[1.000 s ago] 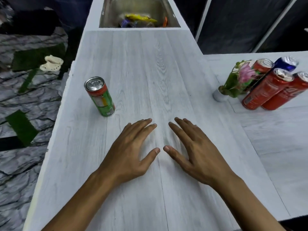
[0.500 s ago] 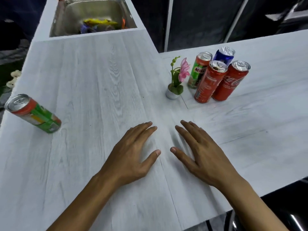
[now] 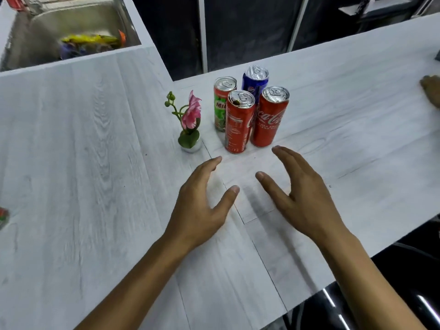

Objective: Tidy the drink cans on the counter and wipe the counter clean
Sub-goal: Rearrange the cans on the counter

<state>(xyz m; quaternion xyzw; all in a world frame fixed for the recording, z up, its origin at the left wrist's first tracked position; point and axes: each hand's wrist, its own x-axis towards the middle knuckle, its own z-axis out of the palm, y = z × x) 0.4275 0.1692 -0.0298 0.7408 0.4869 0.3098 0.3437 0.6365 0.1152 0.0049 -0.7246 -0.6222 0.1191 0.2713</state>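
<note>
Several drink cans stand upright in a tight cluster on the white wood-grain counter (image 3: 95, 163): a red can (image 3: 238, 122) in front, a red Coca-Cola can (image 3: 270, 117) to its right, a green Milo can (image 3: 222, 101) and a blue Pepsi can (image 3: 254, 78) behind. My left hand (image 3: 202, 201) and my right hand (image 3: 300, 194) hover just in front of the cluster, fingers straight and spread, holding nothing. Another can (image 3: 3, 216) shows only as a sliver at the left edge.
A small pot with a pink artificial flower (image 3: 190, 125) stands left of the cans. A steel sink (image 3: 42, 32) with colourful items sits at the back left. Another person's hand (image 3: 432, 91) rests on the counter at the far right. The counter's front edge runs along the lower right.
The view has swung right, so the can cluster is now central and the green can has slid almost out of frame. Both hands have lifted and moved forward towards the cans.
</note>
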